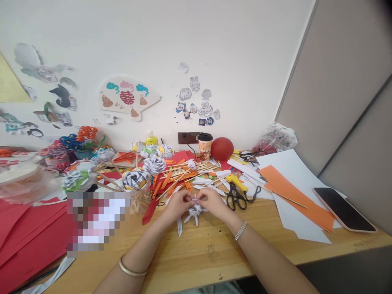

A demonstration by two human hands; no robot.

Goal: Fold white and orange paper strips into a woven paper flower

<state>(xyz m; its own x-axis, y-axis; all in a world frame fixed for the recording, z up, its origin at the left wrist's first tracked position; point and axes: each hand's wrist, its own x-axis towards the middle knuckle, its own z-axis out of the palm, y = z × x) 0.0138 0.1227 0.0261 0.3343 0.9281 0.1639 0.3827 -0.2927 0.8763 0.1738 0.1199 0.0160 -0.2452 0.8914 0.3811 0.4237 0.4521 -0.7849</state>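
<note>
A white folded paper flower (194, 212) with pointed petals sits between my two hands, just above the wooden table. My left hand (181, 203) pinches its upper part from the left, thumb and forefinger closed. From the other side, my right hand (210, 201) pinches the same part, the fingertips of both hands nearly meeting. A white paper strip (179, 226) lies beside my left hand. Right of my right hand are black-handled scissors (235, 198) and a yellow hot glue gun (237, 182). Finished white paper flowers (154, 164) on sticks stand to the left.
Behind my hands lie wooden sticks (183, 171) and orange and white paper strips. A paper cup (205, 147) and a red balloon (222, 149) stand near the wall. Orange paper (297, 196) and a phone (344, 209) lie right; red paper sheets (33, 232) lie left.
</note>
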